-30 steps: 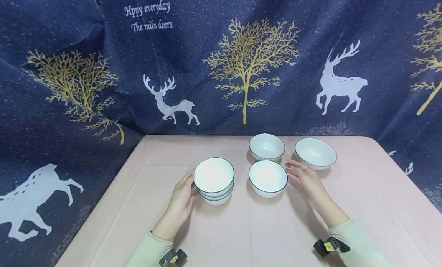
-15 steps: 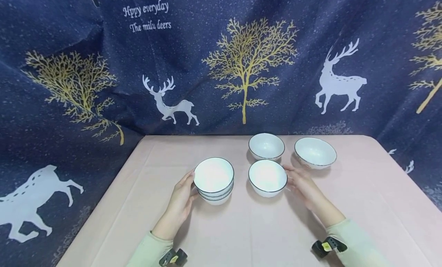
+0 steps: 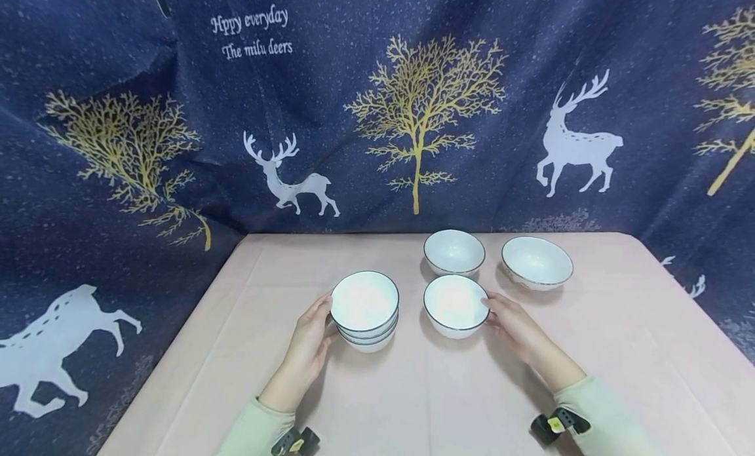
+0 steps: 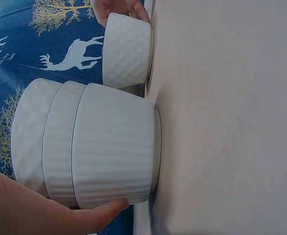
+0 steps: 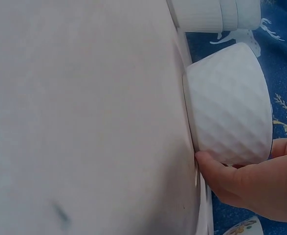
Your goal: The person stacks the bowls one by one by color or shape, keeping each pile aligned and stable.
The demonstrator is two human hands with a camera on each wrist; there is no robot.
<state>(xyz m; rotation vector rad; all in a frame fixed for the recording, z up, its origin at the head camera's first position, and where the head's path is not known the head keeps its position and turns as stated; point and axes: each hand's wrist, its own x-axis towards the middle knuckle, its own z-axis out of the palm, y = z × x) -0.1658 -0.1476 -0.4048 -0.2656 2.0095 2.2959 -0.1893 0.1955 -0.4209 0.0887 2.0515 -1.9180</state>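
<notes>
A stack of three white bowls (image 3: 364,302) with thin dark rims stands upright on the table, left of centre in the head view. My left hand (image 3: 309,335) grips its left side; in the left wrist view a digit lies along the lowest bowl (image 4: 114,142), which is ribbed. To the right stands a single white bowl (image 3: 454,305) with a diamond-textured outside, plain in the right wrist view. My right hand (image 3: 514,325) holds this bowl by its right side, one fingertip over the rim and the others low against the wall.
Behind the single bowl stands another white bowl (image 3: 454,251), its front edge overlapped in the head view. A wider bowl (image 3: 537,263) with a patterned outside sits at the back right. A pale pink cloth covers the table (image 3: 377,403); a dark blue deer-print curtain (image 3: 354,102) hangs behind.
My right hand has moved left from beside the single bowl and taken hold of its right side. My left hand and the stack have stayed in place.
</notes>
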